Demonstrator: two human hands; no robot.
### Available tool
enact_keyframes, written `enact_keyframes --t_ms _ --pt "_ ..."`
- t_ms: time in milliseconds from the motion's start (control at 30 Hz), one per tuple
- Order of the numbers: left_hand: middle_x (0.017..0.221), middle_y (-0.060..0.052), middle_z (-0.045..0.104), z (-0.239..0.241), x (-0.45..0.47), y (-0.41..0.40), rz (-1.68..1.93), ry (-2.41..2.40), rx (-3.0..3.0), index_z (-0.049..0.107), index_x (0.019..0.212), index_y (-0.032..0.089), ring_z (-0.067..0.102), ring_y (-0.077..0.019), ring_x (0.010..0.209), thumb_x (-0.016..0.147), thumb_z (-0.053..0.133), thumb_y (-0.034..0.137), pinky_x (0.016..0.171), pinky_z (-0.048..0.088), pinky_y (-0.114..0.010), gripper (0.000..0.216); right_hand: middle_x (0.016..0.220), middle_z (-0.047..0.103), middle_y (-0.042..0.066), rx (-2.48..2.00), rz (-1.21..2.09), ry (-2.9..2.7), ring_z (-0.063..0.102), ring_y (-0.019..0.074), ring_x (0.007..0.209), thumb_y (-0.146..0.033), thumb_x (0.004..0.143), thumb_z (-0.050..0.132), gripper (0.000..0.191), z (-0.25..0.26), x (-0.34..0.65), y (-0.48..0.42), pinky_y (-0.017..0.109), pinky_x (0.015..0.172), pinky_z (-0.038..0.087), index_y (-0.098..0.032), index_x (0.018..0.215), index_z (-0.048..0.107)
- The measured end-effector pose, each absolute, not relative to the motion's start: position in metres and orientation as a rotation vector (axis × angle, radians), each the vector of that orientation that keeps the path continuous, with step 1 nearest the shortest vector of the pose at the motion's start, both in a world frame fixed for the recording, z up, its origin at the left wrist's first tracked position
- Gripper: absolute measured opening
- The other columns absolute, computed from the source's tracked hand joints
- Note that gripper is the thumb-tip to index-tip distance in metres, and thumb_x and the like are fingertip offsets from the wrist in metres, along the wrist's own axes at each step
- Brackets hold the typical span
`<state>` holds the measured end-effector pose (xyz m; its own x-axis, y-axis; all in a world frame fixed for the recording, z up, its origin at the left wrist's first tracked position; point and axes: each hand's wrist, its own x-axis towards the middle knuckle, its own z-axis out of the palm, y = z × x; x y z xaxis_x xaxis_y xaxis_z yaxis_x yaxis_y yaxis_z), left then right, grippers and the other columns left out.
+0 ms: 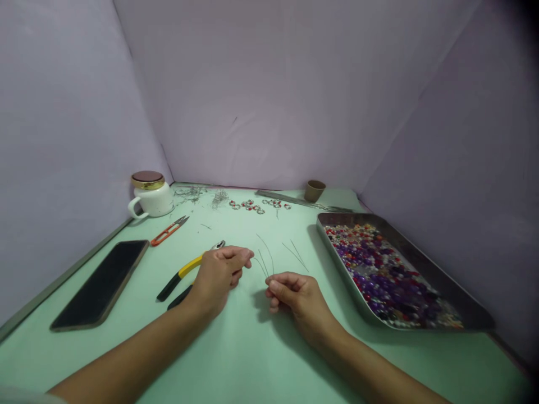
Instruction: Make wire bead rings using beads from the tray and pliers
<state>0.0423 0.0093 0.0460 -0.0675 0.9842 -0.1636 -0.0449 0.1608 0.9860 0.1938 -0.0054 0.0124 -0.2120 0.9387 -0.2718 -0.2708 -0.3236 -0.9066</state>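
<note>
My right hand (295,294) pinches several thin wires (265,261) between thumb and fingers; they fan upward from the grip, above the green tabletop. My left hand (223,275) is closed in a pinch just to the left, with one wire curving toward its fingertips. Whether that wire's end sits between the left fingers is too fine to make out. Partly hidden behind the left hand lie pliers (185,272) with yellow and black handles. Two loose wires (297,255) rest on the table beyond my right hand.
A metal tray (343,272) of mixed beads stands right. Left are a phone (103,283), orange thread snips (169,230) and a lidded white mug (154,199). At the back are beaded rings (248,206), wire scraps (189,193), long wires (295,199) and a brown cup (314,191).
</note>
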Motion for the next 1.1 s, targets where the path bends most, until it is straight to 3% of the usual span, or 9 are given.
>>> enact_keyframes --t_ms 100,200,333,400,533,633,767,933,1100 --pt "0.056 0.0 0.052 0.048 0.042 0.005 1.28 1.432 1.556 0.059 0.056 0.015 0.042 -0.0085 0.05 0.069 0.057 0.025 0.05 0.034 -0.022 0.017 0.046 0.055 0.0 -1.144 1.681 -1.009 0.048 0.008 0.04 -0.034 0.054 0.073 0.028 0.013 0.193 -0.006 0.023 0.044 0.042 -0.01 0.063 0.063" --pt "0.06 -0.002 0.054 0.05 0.04 0.004 1.303 1.395 1.943 0.06 0.057 0.017 0.048 -0.0122 0.061 0.073 0.051 0.021 0.062 0.038 -0.024 0.019 0.045 0.054 -0.001 -1.187 1.624 -1.135 0.047 0.0081 0.04 -0.032 0.058 0.07 0.023 0.012 0.193 -0.008 0.023 0.044 0.039 -0.011 0.06 0.062" --pt "0.053 0.0 0.049 0.055 0.031 0.013 1.103 1.502 1.736 0.057 0.05 0.016 0.044 -0.0104 0.052 0.068 0.054 0.023 0.052 0.034 -0.023 0.019 0.045 0.055 -0.001 -1.218 1.488 -1.283 0.048 0.0092 0.043 -0.028 0.064 0.065 0.015 0.01 0.193 -0.014 0.022 0.046 0.037 -0.013 0.063 0.064" --pt "0.046 0.002 0.044 0.057 0.025 0.021 0.893 1.433 1.439 0.057 0.051 0.015 0.035 -0.0074 0.043 0.064 0.057 0.025 0.042 0.025 -0.022 0.017 0.047 0.056 -0.001 -1.18 1.488 -1.329 0.049 0.0092 0.044 -0.027 0.065 0.065 0.014 0.01 0.194 -0.016 0.021 0.047 0.037 -0.014 0.064 0.065" --pt "0.043 0.003 0.045 0.056 0.017 0.029 0.641 1.182 1.115 0.058 0.052 0.012 0.023 -0.0031 0.036 0.056 0.062 0.026 0.037 0.01 -0.021 0.015 0.051 0.057 -0.001 -1.012 1.762 -1.325 0.051 0.0083 0.043 -0.028 0.062 0.068 0.015 0.009 0.195 -0.021 0.021 0.046 0.038 -0.013 0.065 0.064" --pt "0.043 0.002 0.047 0.052 0.02 0.026 0.643 1.129 1.079 0.055 0.047 0.011 0.022 -0.0021 0.035 0.053 0.063 0.024 0.038 0.009 -0.022 0.016 0.053 0.058 -0.001 -0.901 1.963 -1.283 0.052 0.0081 0.041 -0.031 0.06 0.069 0.019 0.009 0.195 -0.023 0.02 0.043 0.039 -0.013 0.064 0.064" --pt "0.033 0.007 0.034 0.047 0.034 0.017 0.693 1.15 1.088 0.057 0.048 0.012 0.02 -0.0028 0.033 0.055 0.062 0.024 0.039 0.01 -0.022 0.015 0.053 0.059 0.0 -0.838 2.07 -1.24 0.054 0.0086 0.04 -0.031 0.059 0.071 0.021 0.011 0.194 -0.025 0.02 0.042 0.042 -0.012 0.063 0.063" --pt "0.034 0.007 0.035 0.038 0.052 0.011 0.757 1.14 1.182 0.055 0.045 0.013 0.022 -0.0035 0.035 0.057 0.06 0.024 0.04 0.015 -0.022 0.016 0.05 0.059 0.0 -0.836 2.186 -1.222 0.054 0.0089 0.038 -0.032 0.056 0.072 0.024 0.015 0.192 -0.028 0.019 0.039 0.041 -0.011 0.061 0.063" --pt "0.036 0.007 0.037 0.03 0.053 0.014 0.716 1.068 1.278 0.059 0.051 0.012 0.026 -0.0044 0.037 0.061 0.062 0.028 0.039 0.018 -0.021 0.019 0.048 0.057 0.0 -0.89 2.085 -1.238 0.052 0.0082 0.038 -0.033 0.057 0.071 0.024 0.013 0.185 -0.031 0.019 0.04 0.04 -0.011 0.061 0.064"
